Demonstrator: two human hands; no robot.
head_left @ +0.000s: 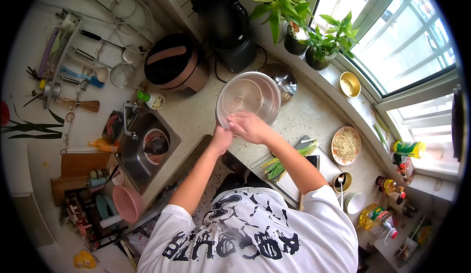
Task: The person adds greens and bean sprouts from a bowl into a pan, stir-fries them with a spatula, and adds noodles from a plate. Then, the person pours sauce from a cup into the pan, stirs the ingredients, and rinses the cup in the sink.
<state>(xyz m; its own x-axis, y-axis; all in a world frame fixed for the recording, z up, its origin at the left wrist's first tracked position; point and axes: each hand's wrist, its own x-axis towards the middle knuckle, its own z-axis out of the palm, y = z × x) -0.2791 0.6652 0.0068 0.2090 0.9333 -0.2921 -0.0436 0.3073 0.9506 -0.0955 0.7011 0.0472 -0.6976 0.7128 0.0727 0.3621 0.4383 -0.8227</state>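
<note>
A round metal pot [248,98] is held tilted over the counter, its open inside facing up and away from me. My left hand [222,138] grips the pot's near left edge, with its fingers partly hidden. Just beside it, my right hand [249,127] lies over the near rim with its fingers close together. A round metal lid [278,82] rests on the counter behind the pot's right side. Green scallions [292,160] lie on a board [327,168] right of my right forearm. A plate of noodles [346,146] stands farther right.
Left is a sink [142,150] holding a bowl. A rice cooker [175,64] and a black appliance [225,27] stand behind. Potted plants [321,52] line the windowsill. Small bowls [355,203] and an oil bottle [377,219] are at right.
</note>
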